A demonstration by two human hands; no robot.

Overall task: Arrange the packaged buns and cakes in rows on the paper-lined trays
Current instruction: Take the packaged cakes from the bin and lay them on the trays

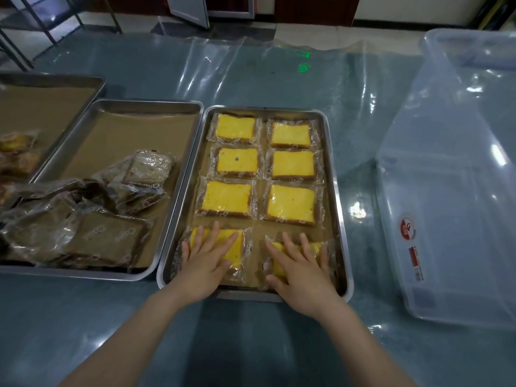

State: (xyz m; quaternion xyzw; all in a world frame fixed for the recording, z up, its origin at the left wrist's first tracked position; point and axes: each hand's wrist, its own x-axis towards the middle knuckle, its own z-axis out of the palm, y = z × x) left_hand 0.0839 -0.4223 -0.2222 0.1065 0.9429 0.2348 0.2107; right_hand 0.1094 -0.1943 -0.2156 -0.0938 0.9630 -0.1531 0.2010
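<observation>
Blue-grey table (251,344) fills the view, covered by a wrinkled clear plastic sheet (279,74) that shines under the lights. At the right stands a large clear storage bin (452,191), apart from the trays. Three steel trays lined with brown paper lie side by side. The far-left tray (55,79) is partly out of view and holds a few packaged buns (16,152) at its left. The middle tray (139,103) carries a loose heap of dark wrapped cakes (106,236) in its near half, with bare paper behind. The right tray (333,191) sits just beside it, rims nearly touching. On it, yellow wrapped cakes (236,129) lie in two columns of four rows, with narrow strips of paper (261,174) between packets and little room left along the rims. The near-left cake (236,247) lies under the left hand (203,263), whose fingers are straight and spread wide, resting flat on the wrapper. The near-right cake (317,247) lies under the right hand (301,269), likewise flat and splayed, its little finger close to the right rim. Neither hand curls round anything. Both wrists cross the tray's near edge, with bare table beneath the forearms.
</observation>
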